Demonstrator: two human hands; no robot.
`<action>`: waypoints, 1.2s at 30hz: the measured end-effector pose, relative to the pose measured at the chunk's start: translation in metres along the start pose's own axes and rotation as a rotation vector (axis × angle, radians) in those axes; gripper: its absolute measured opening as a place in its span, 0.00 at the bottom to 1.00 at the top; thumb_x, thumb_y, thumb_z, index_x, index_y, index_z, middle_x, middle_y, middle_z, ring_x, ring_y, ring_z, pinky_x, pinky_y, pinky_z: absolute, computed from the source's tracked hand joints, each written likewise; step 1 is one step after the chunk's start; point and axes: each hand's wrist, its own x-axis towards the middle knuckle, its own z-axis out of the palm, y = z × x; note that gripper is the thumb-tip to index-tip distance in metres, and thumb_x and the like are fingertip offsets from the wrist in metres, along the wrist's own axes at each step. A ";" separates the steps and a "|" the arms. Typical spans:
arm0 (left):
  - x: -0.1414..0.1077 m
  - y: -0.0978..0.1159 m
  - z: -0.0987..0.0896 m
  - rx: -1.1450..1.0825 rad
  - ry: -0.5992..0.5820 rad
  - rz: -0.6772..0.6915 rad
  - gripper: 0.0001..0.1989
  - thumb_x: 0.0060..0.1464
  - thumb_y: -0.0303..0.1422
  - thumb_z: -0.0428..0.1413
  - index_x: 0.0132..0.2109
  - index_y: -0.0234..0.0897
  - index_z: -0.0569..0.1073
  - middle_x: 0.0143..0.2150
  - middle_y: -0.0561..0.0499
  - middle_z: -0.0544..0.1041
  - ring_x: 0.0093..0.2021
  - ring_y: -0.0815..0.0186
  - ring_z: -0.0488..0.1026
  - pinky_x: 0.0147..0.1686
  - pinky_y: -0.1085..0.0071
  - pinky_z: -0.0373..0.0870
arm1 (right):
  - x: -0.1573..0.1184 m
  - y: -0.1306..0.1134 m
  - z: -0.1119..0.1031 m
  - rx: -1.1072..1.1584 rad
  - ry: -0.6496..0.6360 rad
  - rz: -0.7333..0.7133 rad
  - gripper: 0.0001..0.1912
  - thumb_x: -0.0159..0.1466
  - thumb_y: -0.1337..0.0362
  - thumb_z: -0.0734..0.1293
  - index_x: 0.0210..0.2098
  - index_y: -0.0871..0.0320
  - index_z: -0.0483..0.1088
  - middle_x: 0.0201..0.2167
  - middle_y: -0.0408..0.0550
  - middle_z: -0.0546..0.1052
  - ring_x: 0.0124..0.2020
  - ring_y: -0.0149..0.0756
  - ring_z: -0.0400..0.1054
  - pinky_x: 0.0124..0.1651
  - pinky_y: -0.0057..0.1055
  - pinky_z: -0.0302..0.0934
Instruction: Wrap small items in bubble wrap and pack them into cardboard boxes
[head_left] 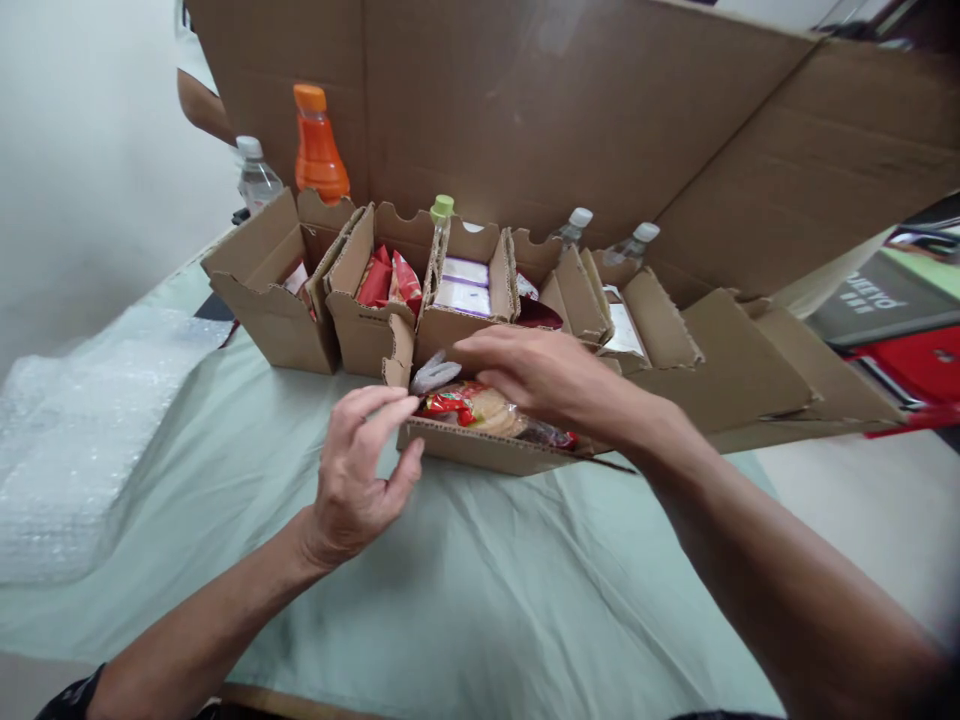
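Note:
A low cardboard box [487, 456] sits in front of the row, holding a clear-and-red food packet [491, 410] and a small whitish plastic bag [435, 373]. My left hand [367, 465] is at the box's left end, thumb and fingers apart, fingertips by its corner; nothing shows between them. Over the box reaches my right hand [529, 370], palm down above the packet. Its fingertips come near the whitish bag, and its underside is hidden, so whether it grips anything does not show.
Behind stand several open cardboard boxes [289, 325] with packets inside, an orange bottle [321, 155], clear bottles and a tall cardboard panel [510, 110]. Bubble wrap [97, 430] lies left on the green cloth [480, 580]. Red and dark boxes [911, 365] are at right.

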 end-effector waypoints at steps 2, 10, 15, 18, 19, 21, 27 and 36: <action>-0.003 -0.006 -0.005 0.012 0.056 -0.059 0.29 0.58 0.24 0.60 0.65 0.41 0.65 0.57 0.43 0.73 0.59 0.56 0.72 0.60 0.56 0.72 | -0.046 -0.007 -0.023 0.026 0.245 0.144 0.12 0.69 0.65 0.68 0.50 0.50 0.79 0.49 0.45 0.82 0.48 0.44 0.78 0.50 0.41 0.71; -0.032 -0.042 0.021 -0.295 -0.308 -0.514 0.41 0.55 0.47 0.64 0.71 0.43 0.58 0.71 0.38 0.62 0.69 0.44 0.62 0.67 0.40 0.61 | -0.183 0.001 0.053 0.450 0.568 0.770 0.20 0.61 0.46 0.72 0.48 0.48 0.76 0.44 0.50 0.82 0.44 0.53 0.77 0.47 0.55 0.72; -0.029 -0.048 0.055 -0.623 -0.322 -0.625 0.43 0.51 0.53 0.65 0.67 0.40 0.61 0.65 0.38 0.71 0.63 0.47 0.70 0.64 0.47 0.66 | -0.143 0.004 0.112 0.611 0.562 0.704 0.31 0.59 0.42 0.71 0.55 0.55 0.70 0.52 0.56 0.79 0.49 0.50 0.74 0.49 0.47 0.70; -0.030 -0.039 0.058 -0.660 -0.247 -0.667 0.42 0.52 0.53 0.64 0.66 0.38 0.62 0.64 0.39 0.72 0.63 0.50 0.70 0.65 0.52 0.65 | -0.137 -0.006 0.115 0.638 0.652 0.720 0.29 0.62 0.43 0.68 0.54 0.56 0.70 0.50 0.56 0.80 0.48 0.49 0.73 0.48 0.45 0.69; -0.034 -0.033 0.054 -0.655 -0.235 -0.676 0.41 0.53 0.53 0.64 0.66 0.37 0.62 0.64 0.39 0.72 0.63 0.51 0.70 0.65 0.53 0.64 | -0.142 -0.013 0.114 0.627 0.665 0.730 0.28 0.63 0.43 0.67 0.54 0.56 0.70 0.49 0.55 0.79 0.47 0.49 0.73 0.48 0.45 0.69; -0.049 -0.020 0.040 -0.636 -0.225 -0.698 0.37 0.55 0.51 0.63 0.65 0.38 0.64 0.64 0.40 0.72 0.64 0.52 0.69 0.66 0.55 0.63 | -0.156 -0.033 0.113 0.592 0.683 0.745 0.26 0.65 0.44 0.67 0.53 0.55 0.71 0.49 0.55 0.79 0.47 0.49 0.72 0.49 0.46 0.68; -0.093 -0.004 -0.033 -0.484 -0.051 -0.823 0.31 0.56 0.48 0.64 0.60 0.37 0.69 0.55 0.42 0.78 0.55 0.53 0.76 0.59 0.55 0.71 | -0.150 -0.092 0.113 0.589 0.667 0.617 0.24 0.66 0.47 0.68 0.56 0.54 0.71 0.52 0.55 0.79 0.52 0.51 0.72 0.55 0.49 0.67; -0.040 0.019 -0.023 -0.592 -0.126 -0.601 0.30 0.58 0.48 0.63 0.62 0.40 0.68 0.59 0.42 0.76 0.57 0.55 0.75 0.57 0.59 0.74 | -0.146 -0.088 0.072 0.534 0.839 0.619 0.23 0.66 0.45 0.67 0.52 0.55 0.73 0.48 0.54 0.80 0.48 0.48 0.73 0.53 0.48 0.67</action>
